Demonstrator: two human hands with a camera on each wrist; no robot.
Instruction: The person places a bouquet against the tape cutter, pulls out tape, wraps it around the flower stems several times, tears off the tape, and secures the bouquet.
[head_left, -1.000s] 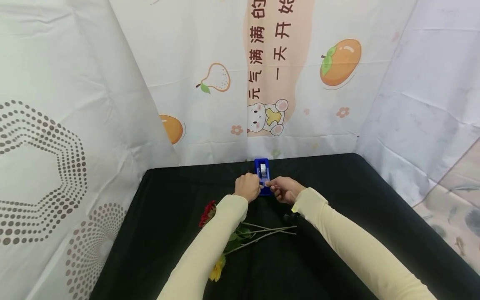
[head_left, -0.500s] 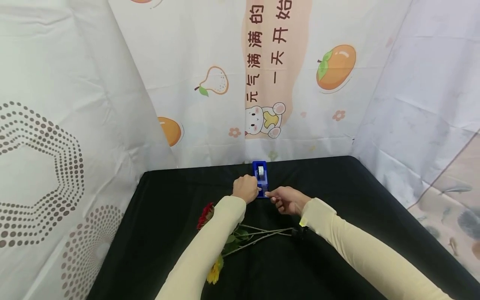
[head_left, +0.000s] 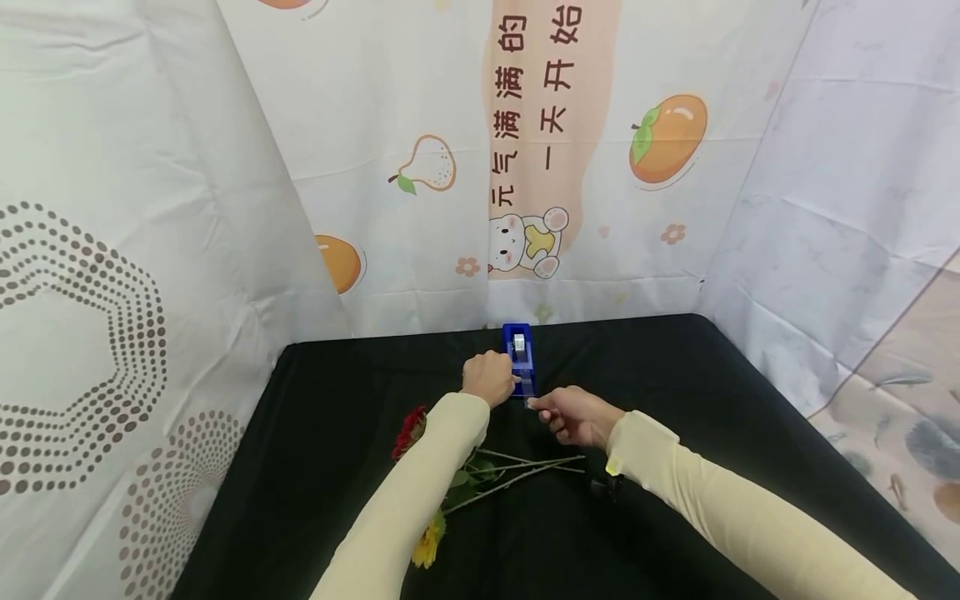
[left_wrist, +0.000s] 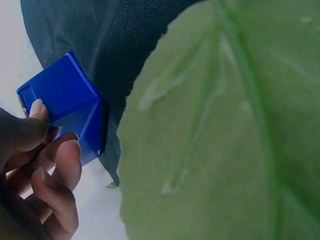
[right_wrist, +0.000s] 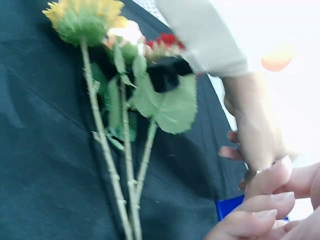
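A blue tape dispenser (head_left: 519, 360) stands at the far middle of the black table (head_left: 720, 392). My left hand (head_left: 507, 380) grips its left side; in the left wrist view the fingers (left_wrist: 59, 150) curl round the blue body (left_wrist: 62, 102). Just in front of the dispenser, my right hand (head_left: 537, 406) pinches the tape end, with its fingers (right_wrist: 265, 199) curled. A small bunch of flowers lies nearer me: a red bloom (head_left: 408, 427), a yellow bloom (head_left: 427, 546) and thin stems (head_left: 525, 467).
Printed cloth walls (head_left: 420, 167) close the table in on the left, back and right. A large green leaf (left_wrist: 225, 130) fills most of the left wrist view. The right wrist view shows the flower stems (right_wrist: 125, 175) and leaves (right_wrist: 170, 107) on the black cloth.
My right hand has drawn back from the dispenser toward me and slightly right, still pinching the tape end. My left hand stays on the dispenser.
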